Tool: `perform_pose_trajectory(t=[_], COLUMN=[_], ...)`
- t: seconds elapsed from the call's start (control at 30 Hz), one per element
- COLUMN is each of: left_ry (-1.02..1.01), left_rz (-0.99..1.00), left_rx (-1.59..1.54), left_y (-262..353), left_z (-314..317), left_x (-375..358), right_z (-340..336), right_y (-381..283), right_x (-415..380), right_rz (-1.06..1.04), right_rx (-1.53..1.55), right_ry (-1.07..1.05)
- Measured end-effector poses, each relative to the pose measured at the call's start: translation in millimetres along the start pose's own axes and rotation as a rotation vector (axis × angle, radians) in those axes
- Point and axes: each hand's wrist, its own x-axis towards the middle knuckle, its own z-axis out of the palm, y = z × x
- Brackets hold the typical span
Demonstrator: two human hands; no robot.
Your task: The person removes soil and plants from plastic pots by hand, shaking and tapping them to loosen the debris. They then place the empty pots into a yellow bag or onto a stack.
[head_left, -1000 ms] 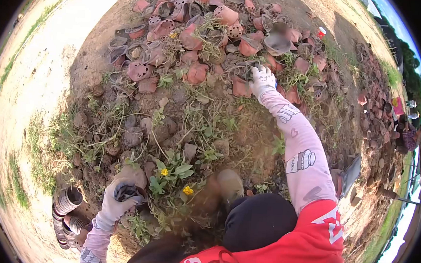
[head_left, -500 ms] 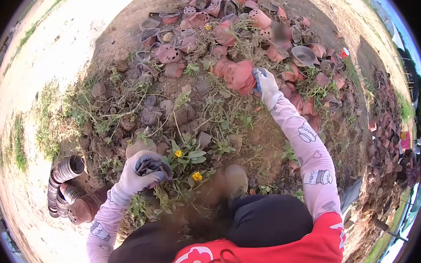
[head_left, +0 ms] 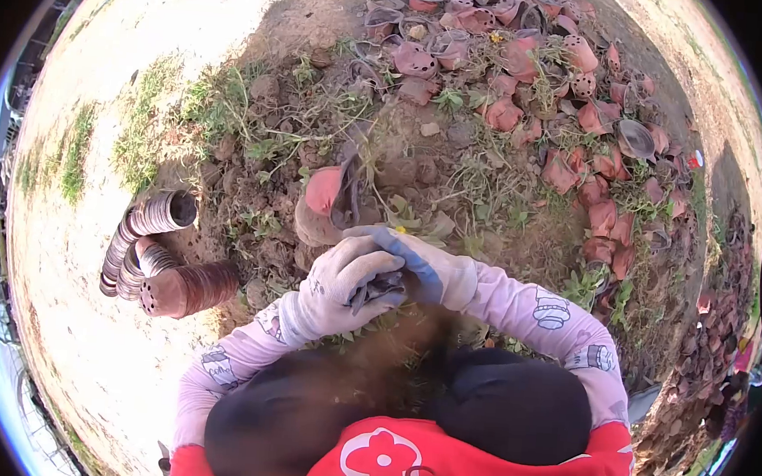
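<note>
My left hand (head_left: pixel 343 284), in a whitish glove, is wrapped round a crumpled dark pot (head_left: pixel 379 292) in front of my knees. Beside it, my right hand (head_left: pixel 423 267), in a white and blue glove, has its fingers bent over the top, touching my left hand. Just beyond both hands a reddish pot (head_left: pixel 323 191) with a dark inside and rim stands tilted; its lower end is hidden, and I cannot make out whether a finger holds it.
Stacks of nested pots (head_left: pixel 163 212) lie on the ground at the left. A heap of flattened reddish pots (head_left: pixel 502 114) spreads across the far side and right, among weeds and soil clods. My bent knees are close below my hands.
My right hand has come back from the heap to meet my left hand, and the reddish pot is now near them. The view has shifted, so the pot stacks appear farther right and higher.
</note>
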Motion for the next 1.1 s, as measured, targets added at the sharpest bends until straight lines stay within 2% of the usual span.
perform_pose_trajectory(t=[0.07, 0.13, 0.2, 0.23, 0.4, 0.47, 0.5, 0.53, 0.6, 0.63, 0.67, 0.7, 0.77, 0.8, 0.83, 0.87, 0.9, 0.93, 0.97, 1.03, 1.1], left_ry=[0.142, 0.147, 0.153, 0.070, 0.000, 0.062, 0.018, 0.021, -0.151, -0.145, -0.145, -0.146, 0.142, 0.230, 0.298, 0.302, 0.218, 0.132, 0.137, 0.171, 0.346], left_rz=[0.148, 0.114, 0.023, -0.082, -0.064, -0.104, -0.149, -0.150, -0.207, -0.148, -0.174, -0.196, -0.289, -0.379, -0.388, -0.392, -0.323, -0.253, -0.257, -0.722, -0.644], left_rx=[0.112, 0.113, 0.151, 0.117, 0.298, 0.263, 0.261, 0.263, 0.006, 0.013, 0.064, 0.118, 0.312, 0.432, 0.505, 0.506, 0.589, 0.671, 0.672, -0.118, -0.431], left_y=[-2, -1, 1, 1, 0, -4, -7, -12, -23, -28, -34, -42, -79, -99, -122, -144, -163, -173, -171, -159, -154], left_z=[9, 12, 12, 12, 13, 17, 15, 12, 2, -4, -16, -27, -33, -34, -34, -31, -28, -29, -35, -51, -59], left_x=[4, 7, 12, 12, 19, 19, 20, 21, 23, 23, 24, 25, 22, 25, 26, 27, 28, 27, 28, 38, 26], right_z=[13, 15, 14, 18, 12, 13, 15, 12, 5, 1, -14, -18, -32, -37, -40, -42, -41, -43, -46, -54, -53], right_y=[-2, -3, -7, -9, -16, -11, -11, -9, -8, -12, -1, -7, -8, -4, 0, 3, 5, 7, 9, 4, -6], right_x=[-8, -11, -18, -16, -10, -7, -4, -3, -5, -9, -15, -18, -24, -26, -26, -24, -23, -23, -24, -27, -32], right_rz=[0.124, 0.091, 0.093, 0.072, 0.150, 0.115, 0.128, 0.129, 0.165, 0.146, 0.088, 0.108, 0.100, 0.104, 0.132, 0.162, 0.163, 0.169, 0.175, 0.176, 0.177], right_rx=[0.743, 0.737, 0.575, 0.618, 0.495, 0.492, 0.559, 0.557, 0.601, 0.557, 0.511, 0.487, 0.443, 0.442, 0.388, 0.334, 0.314, 0.311, 0.245, 0.170, 0.057], right_ry=[0.115, 0.114, 0.094, 0.138, 0.238, 0.355, 0.442, 0.440, 0.505, 0.499, 0.453, 0.525, 0.598, 0.601, 0.637, 0.670, 0.663, 0.657, 0.647, 0.636, 0.640])
